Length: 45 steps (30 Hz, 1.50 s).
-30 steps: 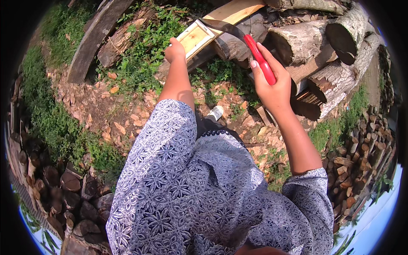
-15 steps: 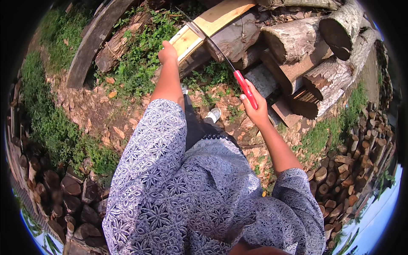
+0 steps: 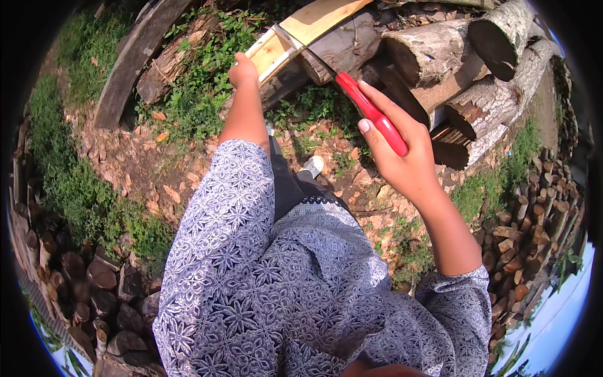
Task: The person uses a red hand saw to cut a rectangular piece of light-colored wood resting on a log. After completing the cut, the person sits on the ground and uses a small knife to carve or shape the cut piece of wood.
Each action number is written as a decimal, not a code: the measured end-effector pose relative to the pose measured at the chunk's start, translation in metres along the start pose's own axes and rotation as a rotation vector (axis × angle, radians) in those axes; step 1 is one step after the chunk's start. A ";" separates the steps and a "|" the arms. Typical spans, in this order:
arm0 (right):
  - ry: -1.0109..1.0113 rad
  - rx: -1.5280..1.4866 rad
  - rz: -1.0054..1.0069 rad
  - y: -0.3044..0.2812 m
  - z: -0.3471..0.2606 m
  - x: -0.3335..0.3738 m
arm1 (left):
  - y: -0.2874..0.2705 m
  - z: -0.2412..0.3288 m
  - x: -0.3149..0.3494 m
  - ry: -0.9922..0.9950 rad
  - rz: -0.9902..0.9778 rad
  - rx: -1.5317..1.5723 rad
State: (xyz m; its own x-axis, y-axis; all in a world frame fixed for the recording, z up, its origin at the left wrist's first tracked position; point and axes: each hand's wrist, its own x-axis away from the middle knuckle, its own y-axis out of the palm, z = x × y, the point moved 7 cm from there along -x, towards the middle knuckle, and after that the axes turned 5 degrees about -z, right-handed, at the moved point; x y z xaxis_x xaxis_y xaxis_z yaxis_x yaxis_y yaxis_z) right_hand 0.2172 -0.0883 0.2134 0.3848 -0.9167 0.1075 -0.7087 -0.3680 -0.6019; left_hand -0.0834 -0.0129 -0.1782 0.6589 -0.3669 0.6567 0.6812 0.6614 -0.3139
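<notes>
My right hand is wrapped round the red handle of a hand saw, thumb along its upper side. The saw's dark, narrow blade slants up to the left and lies across a pale plank. A cut line shows in the wood where the blade crosses. My left hand grips the near left end of this plank, short of the blade; its fingers are partly hidden behind the wood. Beneath the plank is a grey log with a cut end.
Thick logs lie piled at the right. A long weathered beam curves along the left, beside green plants. Dry leaves cover the ground round my shoes. Stacks of cut firewood stand at both sides.
My right hand has drawn the saw back toward me and up, so its handle looks larger and less blade shows past the plank. My left hand stays on the plank's end.
</notes>
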 end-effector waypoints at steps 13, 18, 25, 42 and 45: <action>0.041 -0.099 0.088 0.060 0.049 -0.066 | 0.000 0.015 0.035 -0.030 -0.015 -0.143; 0.051 -0.147 0.081 0.066 0.117 -0.024 | 0.004 0.019 0.037 -0.014 -0.054 -0.072; 0.076 -0.133 0.092 0.055 0.109 -0.014 | 0.007 0.007 0.022 -0.041 -0.051 -0.012; 0.100 -0.045 0.054 0.043 0.043 -0.078 | 0.001 0.018 0.046 -0.032 -0.016 -0.186; 0.055 -0.101 0.109 0.047 0.049 -0.078 | -0.003 0.017 0.043 -0.038 -0.016 -0.137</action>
State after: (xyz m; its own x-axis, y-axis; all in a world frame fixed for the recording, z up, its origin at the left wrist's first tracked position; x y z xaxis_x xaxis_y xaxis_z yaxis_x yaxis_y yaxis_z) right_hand 0.1835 -0.0267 0.1380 0.2714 -0.9582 0.0908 -0.8013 -0.2772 -0.5302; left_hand -0.0625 -0.0199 -0.1369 0.6371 -0.3499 0.6867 0.7301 0.5596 -0.3922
